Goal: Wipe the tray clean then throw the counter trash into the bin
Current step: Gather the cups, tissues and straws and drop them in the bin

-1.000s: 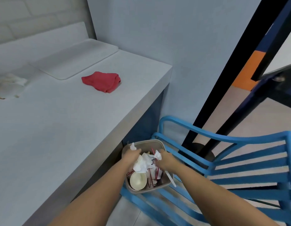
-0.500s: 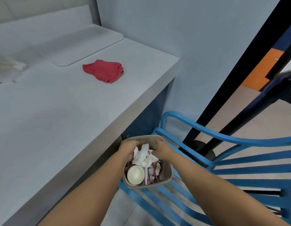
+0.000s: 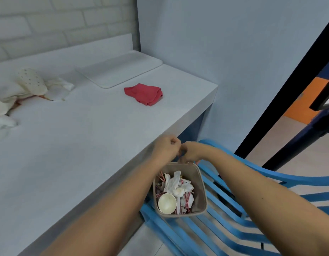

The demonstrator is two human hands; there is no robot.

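The white counter (image 3: 71, 163) carries the tray (image 3: 121, 68) at its back corner, a red cloth (image 3: 144, 94) just in front, and crumpled trash (image 3: 28, 87) at the far left. The bin (image 3: 200, 183) stands on a blue chair (image 3: 233, 215) — full of paper. Above its far rim the left hand (image 3: 166, 149) and right hand (image 3: 190, 152) meet, fingers curled together; I cannot tell whether they pinch anything.

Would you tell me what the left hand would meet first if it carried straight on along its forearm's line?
Most likely the right hand, whose fingers already seem to touch the left hand above the beige plastic bin. Past that lies the pale blue wall, though depth is unclear.
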